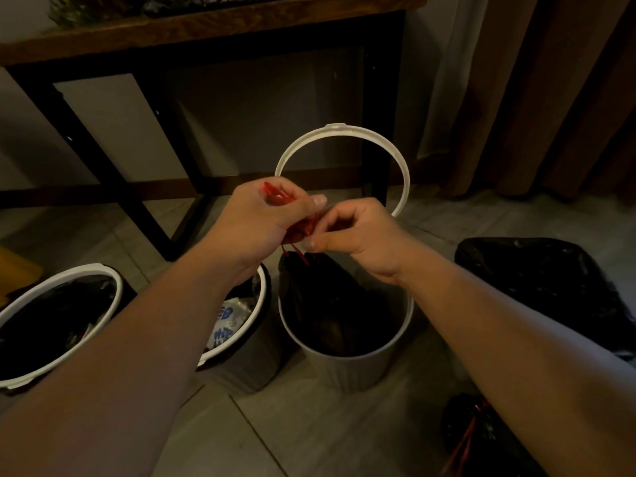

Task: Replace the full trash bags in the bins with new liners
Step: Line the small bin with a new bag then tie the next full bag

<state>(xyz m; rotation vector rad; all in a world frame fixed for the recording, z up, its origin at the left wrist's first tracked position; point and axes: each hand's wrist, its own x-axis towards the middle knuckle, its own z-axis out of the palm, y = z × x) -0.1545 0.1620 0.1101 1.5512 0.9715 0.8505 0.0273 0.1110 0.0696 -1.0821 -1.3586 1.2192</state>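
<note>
The trash bag (330,304) sat gathered inside the white bin (344,370) on the floor (292,425), and with your left hand (261,218) and right hand (358,232) both pinching its red drawstring (297,254) in a closed grip above it, you did best to pull evenly and knot it snug.

Side table: wooden top (213,29) along the upper edge of the view, on a black metal frame (86,139) with slanted legs standing on the floor. Dark, indistinct items (103,8) lie on the tabletop's left part. Grey wall (258,108) behind the frame, with a dark skirting board (165,185) at its foot. Brown curtain (550,98) at the upper right corner, with a sheer white curtain (457,63) just beside it. Grey tiled floor (309,425). Yellow object (13,270) at the floor's left edge, cut off and not identifiable.
</note>
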